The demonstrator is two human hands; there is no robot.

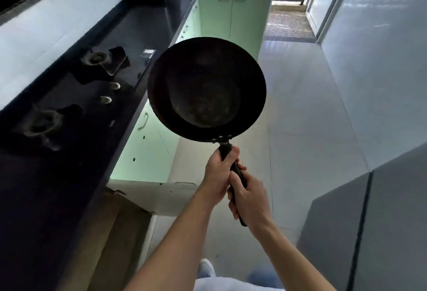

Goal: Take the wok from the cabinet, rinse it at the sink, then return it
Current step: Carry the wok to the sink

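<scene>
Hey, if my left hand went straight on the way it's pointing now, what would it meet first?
The left hand grips the handle and points along it, so it would likely first meet the wok at its riveted joint, just ahead of the thumb.

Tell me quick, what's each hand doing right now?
Left hand: closed, gripping the wok by its handle, nearer the bowl.
Right hand: closed, gripping the same handle, lower down.
</scene>
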